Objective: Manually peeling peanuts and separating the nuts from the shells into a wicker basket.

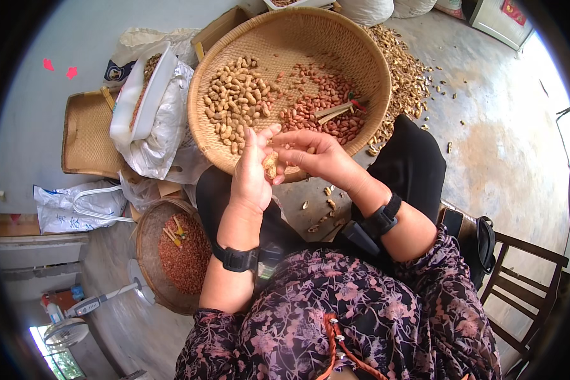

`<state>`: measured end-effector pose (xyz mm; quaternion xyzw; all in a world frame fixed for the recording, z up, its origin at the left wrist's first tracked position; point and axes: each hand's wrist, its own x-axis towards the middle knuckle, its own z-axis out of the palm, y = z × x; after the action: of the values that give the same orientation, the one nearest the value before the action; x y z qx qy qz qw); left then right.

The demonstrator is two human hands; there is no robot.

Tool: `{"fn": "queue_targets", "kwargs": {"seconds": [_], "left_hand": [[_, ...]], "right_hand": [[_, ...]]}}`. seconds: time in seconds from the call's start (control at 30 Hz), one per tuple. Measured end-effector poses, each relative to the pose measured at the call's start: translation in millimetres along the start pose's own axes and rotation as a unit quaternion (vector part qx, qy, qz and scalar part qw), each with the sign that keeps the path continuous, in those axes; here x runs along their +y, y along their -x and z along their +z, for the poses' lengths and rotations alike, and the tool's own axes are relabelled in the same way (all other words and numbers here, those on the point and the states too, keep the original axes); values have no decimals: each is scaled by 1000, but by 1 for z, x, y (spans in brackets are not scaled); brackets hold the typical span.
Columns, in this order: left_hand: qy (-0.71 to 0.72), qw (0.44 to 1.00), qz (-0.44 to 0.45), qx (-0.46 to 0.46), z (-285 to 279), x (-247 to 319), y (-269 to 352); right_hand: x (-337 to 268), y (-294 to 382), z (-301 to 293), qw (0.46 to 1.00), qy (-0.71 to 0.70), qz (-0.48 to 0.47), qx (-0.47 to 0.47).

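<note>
My left hand (pixel 251 178) is raised over the near rim of a large round woven bamboo basket (pixel 285 38). It holds a peanut in its shell (pixel 270 165) against the palm and fingers. My right hand (pixel 316 149) meets it from the right, thumb and forefinger reaching to the left fingers; whether something small is pinched there is hidden. Inside the basket, unshelled peanuts (pixel 237 92) are heaped on the left. Red-skinned peanut kernels (pixel 308 111) spread over the right. Wooden sticks (pixel 335 113) with a red and green end rest on the kernels.
Empty-looking peanut shells (pixel 399 71) are piled on the floor right of the basket. A second basket (pixel 145 237) of red kernels stands at lower left, by a standing fan (pixel 66 332). A white plastic bin (pixel 154 90) leans at left. A wooden chair (pixel 517 285) is at right.
</note>
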<state>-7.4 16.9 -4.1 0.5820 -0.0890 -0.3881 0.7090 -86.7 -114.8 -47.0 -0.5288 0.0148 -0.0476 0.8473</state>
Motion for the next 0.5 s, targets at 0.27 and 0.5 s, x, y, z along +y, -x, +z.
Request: {"fn": "queue_targets", "kwargs": {"seconds": [0.27, 0.5], "left_hand": [[-5, 1000, 10, 9, 6, 0, 2], [63, 997, 49, -13, -15, -10, 6]], "right_hand": [[-3, 4, 8, 999, 26, -32, -4], [6, -1, -1, 990, 72, -75, 98]]}}
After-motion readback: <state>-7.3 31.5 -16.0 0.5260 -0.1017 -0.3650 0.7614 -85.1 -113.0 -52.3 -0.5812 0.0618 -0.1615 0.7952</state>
